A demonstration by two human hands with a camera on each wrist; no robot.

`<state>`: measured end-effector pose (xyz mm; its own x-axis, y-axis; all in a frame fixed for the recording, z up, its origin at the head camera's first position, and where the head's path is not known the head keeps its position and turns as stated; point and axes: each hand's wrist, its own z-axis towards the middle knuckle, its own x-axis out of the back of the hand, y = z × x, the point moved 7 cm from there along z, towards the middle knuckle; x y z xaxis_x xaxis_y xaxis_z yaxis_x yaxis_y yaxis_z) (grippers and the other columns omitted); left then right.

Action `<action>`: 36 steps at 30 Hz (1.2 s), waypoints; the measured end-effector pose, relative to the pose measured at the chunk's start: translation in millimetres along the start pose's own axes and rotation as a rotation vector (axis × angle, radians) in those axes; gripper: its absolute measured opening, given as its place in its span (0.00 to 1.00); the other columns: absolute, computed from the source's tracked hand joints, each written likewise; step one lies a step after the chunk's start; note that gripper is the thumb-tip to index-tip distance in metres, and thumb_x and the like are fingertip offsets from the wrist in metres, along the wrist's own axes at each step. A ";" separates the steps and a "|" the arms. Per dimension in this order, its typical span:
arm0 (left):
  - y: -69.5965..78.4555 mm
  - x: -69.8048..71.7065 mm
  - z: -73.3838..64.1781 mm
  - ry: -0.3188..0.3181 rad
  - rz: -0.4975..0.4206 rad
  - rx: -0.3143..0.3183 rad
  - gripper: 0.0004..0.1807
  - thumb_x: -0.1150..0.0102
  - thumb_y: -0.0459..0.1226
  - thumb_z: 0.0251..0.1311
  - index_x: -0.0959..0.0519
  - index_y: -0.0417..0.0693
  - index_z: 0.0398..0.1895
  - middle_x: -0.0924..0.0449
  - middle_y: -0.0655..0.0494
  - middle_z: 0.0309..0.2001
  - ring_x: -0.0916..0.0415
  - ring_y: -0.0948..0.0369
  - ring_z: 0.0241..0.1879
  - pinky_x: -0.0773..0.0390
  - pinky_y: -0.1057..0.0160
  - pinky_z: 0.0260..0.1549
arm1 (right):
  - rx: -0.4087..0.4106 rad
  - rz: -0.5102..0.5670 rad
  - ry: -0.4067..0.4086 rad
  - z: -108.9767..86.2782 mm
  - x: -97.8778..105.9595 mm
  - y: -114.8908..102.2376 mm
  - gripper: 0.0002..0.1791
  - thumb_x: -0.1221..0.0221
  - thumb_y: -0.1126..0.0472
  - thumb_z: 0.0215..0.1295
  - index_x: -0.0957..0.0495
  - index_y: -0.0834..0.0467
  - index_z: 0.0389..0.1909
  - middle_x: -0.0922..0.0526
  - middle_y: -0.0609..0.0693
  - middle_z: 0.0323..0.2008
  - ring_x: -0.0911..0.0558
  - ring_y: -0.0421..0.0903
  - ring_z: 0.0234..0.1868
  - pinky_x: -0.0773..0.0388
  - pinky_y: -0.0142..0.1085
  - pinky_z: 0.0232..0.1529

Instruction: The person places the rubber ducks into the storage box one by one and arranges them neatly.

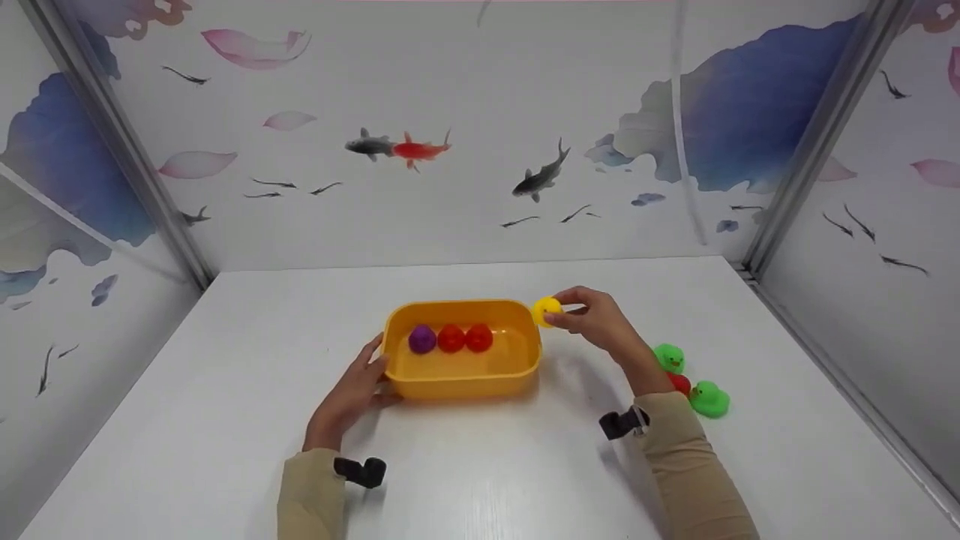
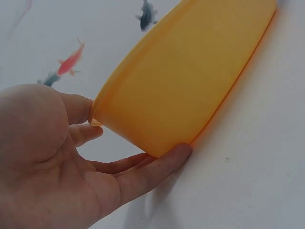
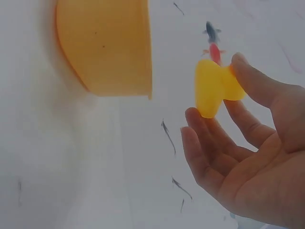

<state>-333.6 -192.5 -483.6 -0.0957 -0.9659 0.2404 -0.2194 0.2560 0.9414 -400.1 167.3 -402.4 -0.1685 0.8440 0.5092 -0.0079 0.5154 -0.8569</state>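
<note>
An orange-yellow plastic basin stands on the table, one purple round toy and two red ones in a row inside. At its left end my left hand holds it; in the left wrist view the fingers reach the rim and the bottom edge. My right hand pinches a yellow rubber duck between thumb and fingertips, at the basin's right back corner. The right wrist view shows this duck raised beside the basin wall.
Right of the right forearm lie two green rubber ducks and a red toy, the latter partly hidden by the wrist. White printed panels enclose the white table at the back and both sides.
</note>
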 end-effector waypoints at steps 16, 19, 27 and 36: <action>1.6 -3.6 0.7 0.001 -0.037 -0.003 0.31 0.62 0.48 0.79 0.55 0.66 0.81 0.33 0.43 0.72 0.24 0.51 0.60 0.18 0.53 0.57 | -0.073 0.074 0.044 18.6 -31.6 -8.8 0.25 0.32 0.49 0.62 0.22 0.51 0.59 0.29 0.55 0.70 0.29 0.57 0.71 0.32 0.53 0.73; 1.9 -3.8 0.2 -0.003 -0.039 -0.002 0.31 0.62 0.48 0.79 0.55 0.66 0.81 0.32 0.43 0.72 0.24 0.50 0.61 0.18 0.53 0.58 | -0.112 0.038 0.051 23.1 -37.1 0.8 0.25 0.32 0.50 0.62 0.22 0.51 0.59 0.35 0.56 0.73 0.32 0.58 0.72 0.33 0.54 0.73; 4.6 -2.7 -2.0 -0.012 -0.050 -0.009 0.32 0.62 0.48 0.79 0.56 0.65 0.81 0.34 0.42 0.72 0.24 0.50 0.61 0.19 0.52 0.59 | -0.153 0.034 0.023 31.7 -51.5 13.7 0.28 0.33 0.51 0.63 0.24 0.53 0.63 0.32 0.58 0.72 0.28 0.57 0.68 0.34 0.53 0.74; 2.7 -2.3 1.1 -0.017 -0.047 -0.003 0.32 0.62 0.48 0.79 0.56 0.65 0.81 0.35 0.42 0.74 0.24 0.50 0.61 0.18 0.53 0.58 | -0.146 0.041 0.013 37.0 -62.2 16.3 0.26 0.33 0.54 0.64 0.23 0.55 0.63 0.29 0.57 0.70 0.28 0.56 0.67 0.32 0.48 0.74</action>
<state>-335.0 -189.5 -481.9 -0.1016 -0.9761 0.1923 -0.2212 0.2106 0.9522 -426.3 117.7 -451.1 -0.1532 0.8661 0.4759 0.1420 0.4959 -0.8567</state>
